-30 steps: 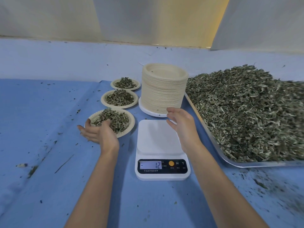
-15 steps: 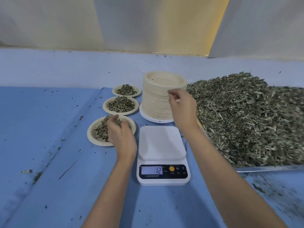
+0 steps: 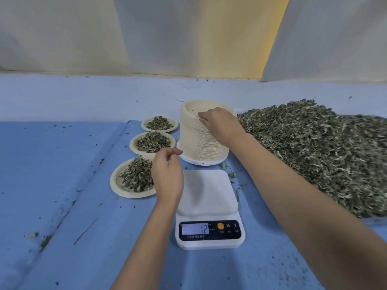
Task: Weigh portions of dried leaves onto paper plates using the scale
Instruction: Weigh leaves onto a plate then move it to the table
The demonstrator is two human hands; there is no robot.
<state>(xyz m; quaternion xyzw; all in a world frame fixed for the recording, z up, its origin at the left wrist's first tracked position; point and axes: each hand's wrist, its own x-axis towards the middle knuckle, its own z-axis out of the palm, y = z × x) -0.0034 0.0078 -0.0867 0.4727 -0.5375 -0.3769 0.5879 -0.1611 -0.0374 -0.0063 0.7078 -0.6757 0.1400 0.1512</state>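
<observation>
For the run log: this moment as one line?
step: taking plate | right hand: fingers at plate stack top | left hand: empty, beside scale | scale: bare, display -12 | filled plates: three

A blue cloth (image 3: 52, 164) is being spread over the table, and a long fold (image 3: 98, 164) is being raised in it to the left of the left hand (image 3: 167, 176). Crumbs (image 3: 45, 240) and a thin twig (image 3: 84, 232) are being left lying on it, nearer than that hand and to its left. Well beyond the right hand (image 3: 219, 124), white sheets (image 3: 62, 32) are being hung along the back, a yellow wall (image 3: 240, 38) being shown between them.
</observation>
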